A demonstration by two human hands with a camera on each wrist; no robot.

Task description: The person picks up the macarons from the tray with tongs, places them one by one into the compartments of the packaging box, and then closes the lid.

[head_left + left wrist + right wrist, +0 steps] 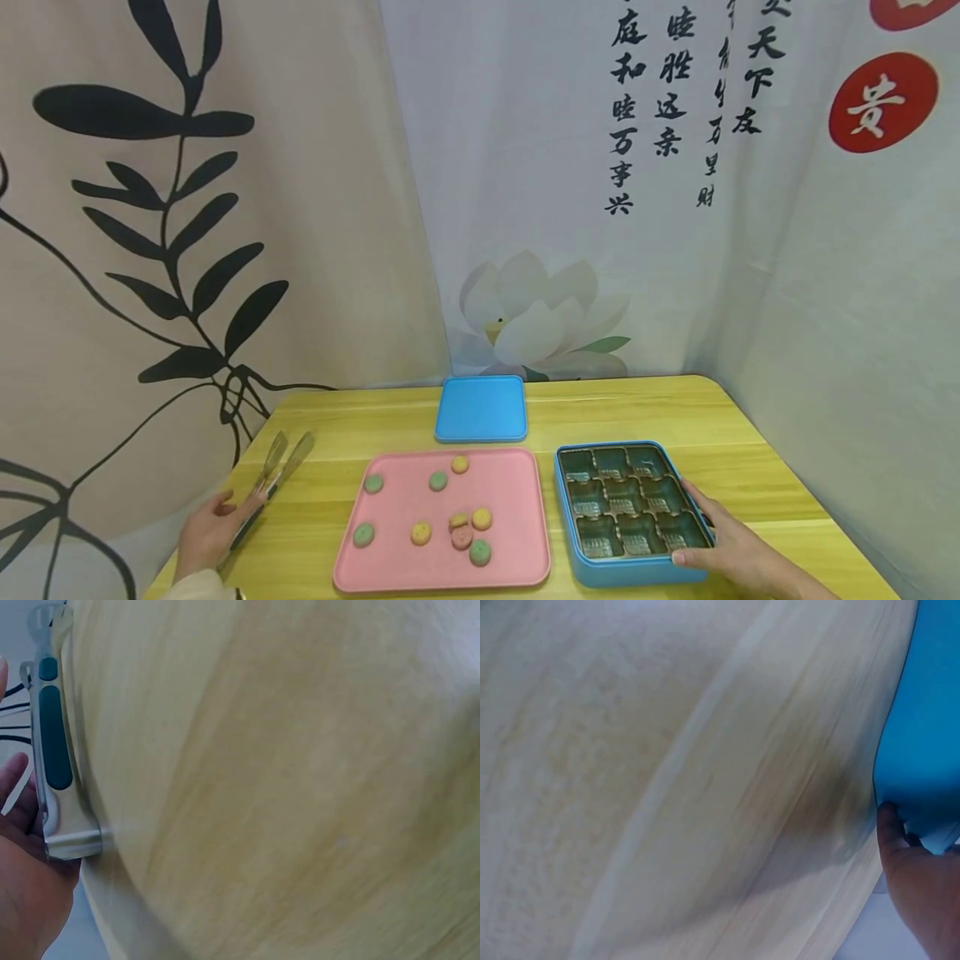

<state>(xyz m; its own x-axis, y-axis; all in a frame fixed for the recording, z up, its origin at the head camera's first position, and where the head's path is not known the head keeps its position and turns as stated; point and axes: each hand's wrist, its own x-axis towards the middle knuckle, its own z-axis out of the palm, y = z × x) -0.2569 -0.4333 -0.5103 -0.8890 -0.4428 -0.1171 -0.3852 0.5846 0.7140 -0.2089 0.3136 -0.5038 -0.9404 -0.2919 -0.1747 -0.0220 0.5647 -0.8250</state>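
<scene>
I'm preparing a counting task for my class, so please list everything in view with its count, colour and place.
tray: 1, pink, middle of table
cookies: 9, four green, four yellow, one pink, on tray
box: 1, blue, right of tray
divider: 1, dark and shiny, inside box
lid: 1, blue, behind tray
tongs: 1, pale with green grips, left of tray
table: 1, yellow wood, under tray
wall cloth: count unclear, pale, around table
sleeve: 1, cream, left wrist
left hand: 1, bare, at tongs
right hand: 1, bare, gripping box
</scene>
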